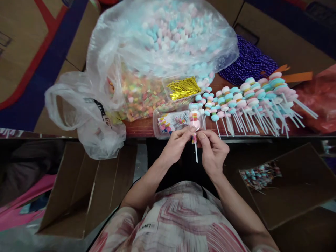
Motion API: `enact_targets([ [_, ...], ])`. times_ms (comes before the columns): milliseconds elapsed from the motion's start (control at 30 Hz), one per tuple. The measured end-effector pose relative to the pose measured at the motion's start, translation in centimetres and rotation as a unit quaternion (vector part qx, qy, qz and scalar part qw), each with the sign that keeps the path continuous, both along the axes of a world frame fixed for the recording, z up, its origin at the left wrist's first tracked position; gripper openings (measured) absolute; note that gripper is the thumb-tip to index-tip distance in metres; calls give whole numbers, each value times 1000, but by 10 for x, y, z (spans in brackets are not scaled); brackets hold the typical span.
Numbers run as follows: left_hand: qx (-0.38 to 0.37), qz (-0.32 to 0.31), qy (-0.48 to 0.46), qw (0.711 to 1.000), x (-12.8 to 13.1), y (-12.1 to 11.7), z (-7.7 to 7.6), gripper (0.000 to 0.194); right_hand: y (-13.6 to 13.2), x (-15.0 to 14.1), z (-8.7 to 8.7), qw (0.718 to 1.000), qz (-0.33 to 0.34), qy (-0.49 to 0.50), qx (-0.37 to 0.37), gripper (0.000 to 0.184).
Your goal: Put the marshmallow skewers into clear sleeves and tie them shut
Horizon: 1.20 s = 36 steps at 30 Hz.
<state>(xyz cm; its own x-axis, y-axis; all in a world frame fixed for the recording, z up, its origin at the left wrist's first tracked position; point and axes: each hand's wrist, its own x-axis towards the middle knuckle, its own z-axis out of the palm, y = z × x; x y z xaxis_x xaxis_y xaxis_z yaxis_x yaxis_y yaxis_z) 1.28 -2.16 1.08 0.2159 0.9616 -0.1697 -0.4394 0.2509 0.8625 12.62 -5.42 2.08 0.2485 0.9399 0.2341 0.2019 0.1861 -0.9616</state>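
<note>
Between my hands stands a candy lollipop (pixel 194 119), pink, white and orange pieces on a white stick, covered by a clear printed wrapper. My left hand (pixel 179 142) pinches the gathered bottom of the wrapper from the left. From the right, my right hand (pixel 212 148) is closed with thumb and fingertips at the same neck; whether it holds a tie there is too small to tell. The stick points down below the fingers. Just behind, a clear plastic tray (pixel 156 126) holds printed wrappers (pixel 170 122). Gold twist ties (pixel 183 88) lie in another clear container.
Many unwrapped candy lollipops (pixel 252 98) lie along the table's right side. Large clear bags hold pastel candies (pixel 181 31) and orange-green candies (pixel 144 96). Purple cord (pixel 248 59) is behind. Open cardboard boxes stand below, left (pixel 70 196) and right (pixel 294 185); the right one contains wrapped lollipops.
</note>
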Motion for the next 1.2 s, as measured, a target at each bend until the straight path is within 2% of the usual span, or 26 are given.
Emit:
enact_targets([
  [67,14,-29,37,999,4,-3,2,37,-15,4,-10,993,27,83,-85,29],
  [133,81,-67,107,989,5,-3,3,25,-30,11,-19,979,42,139,-141,30],
  [167,129,-81,146,977,3,-1,3,19,-38,16,-24,974,29,160,-157,29],
  [233,216,-82,230,945,-6,10,-2,9,-52,34,-33,963,-43,207,-165,27],
  [267,236,-53,274,931,-13,17,-6,11,-58,48,-39,954,-92,234,-162,27],
  [300,238,-19,333,912,-22,26,-10,12,-64,65,-45,941,-143,263,-155,27],
  [367,217,35,474,853,-39,44,-21,18,-74,105,-61,906,-240,318,-143,29],
  [433,191,31,568,800,-52,59,-30,30,-81,146,-77,867,-328,347,-144,29],
  [500,181,14,598,781,-58,69,-36,29,-83,174,-88,854,-375,327,-152,24],
  [533,173,4,597,783,-59,72,-38,26,-82,179,-91,857,-382,311,-153,21],
  [600,149,-3,578,802,-58,75,-39,19,-74,173,-90,874,-376,273,-141,14],
  [633,139,3,563,814,-57,76,-39,17,-68,161,-86,885,-371,250,-130,9],
  [733,132,56,479,866,-54,75,-35,10,-48,110,-67,933,-313,163,-70,20],
  [833,77,90,283,952,-46,67,-25,10,-29,54,-47,977,-177,75,-90,22],
  [900,5,94,121,988,-37,58,-16,11,-17,23,-38,990,-102,63,-81,22],
  [967,-70,92,-6,993,-25,46,-6,9,-6,-2,-32,991,-61,89,-77,27],
  [1033,-119,87,-80,986,-12,34,1,11,5,-20,-30,989,-57,112,-74,34],
  [1100,-136,89,-114,980,-2,21,4,13,13,-30,-29,986,-65,136,-75,30],
  [1200,-128,97,-119,980,2,10,2,18,19,-30,-27,980,-66,160,-94,24],
])
